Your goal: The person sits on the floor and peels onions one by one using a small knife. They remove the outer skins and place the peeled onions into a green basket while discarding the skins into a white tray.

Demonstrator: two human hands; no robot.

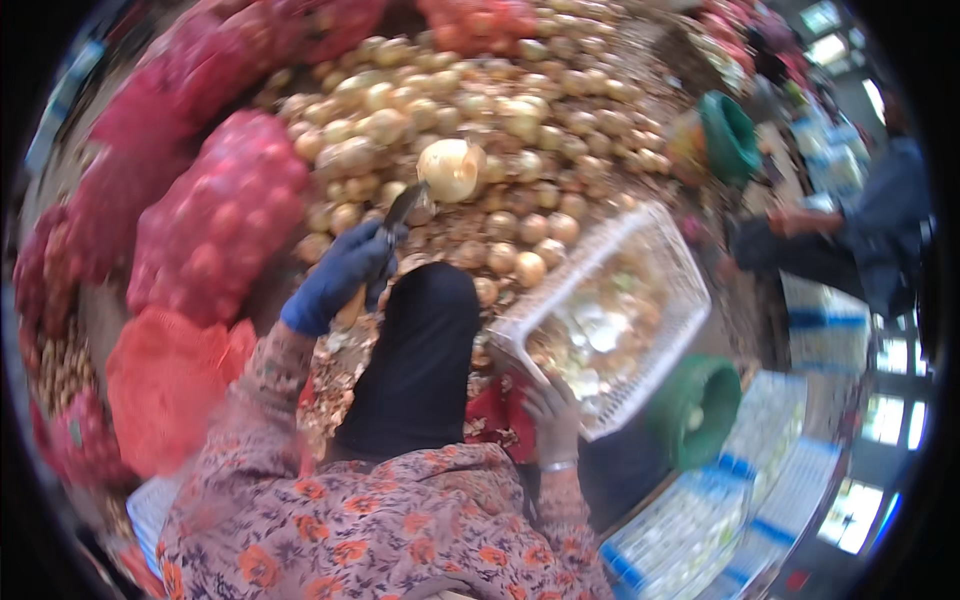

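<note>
My left hand [341, 274], in a blue glove, is closed around the handle of a knife [406, 204]. The blade points up and right and meets a large yellow onion [452, 171] above the heap of onions [517, 120]; whether the onion is stuck on the blade, I cannot tell. My right hand [551, 420], in a pale glove, rests by the near corner of a white plastic crate [517, 341]. That crate holds pale peeled onions and skins. Blur hides whether its fingers grip the rim.
Red mesh sacks of onions [217, 217] line the left side. Green plastic tubs stand at right, one [694, 412] beside the crate and another [727, 139] farther off. Blue-and-white crates [682, 525] sit at lower right. A person in dark clothes [862, 225] sits at far right.
</note>
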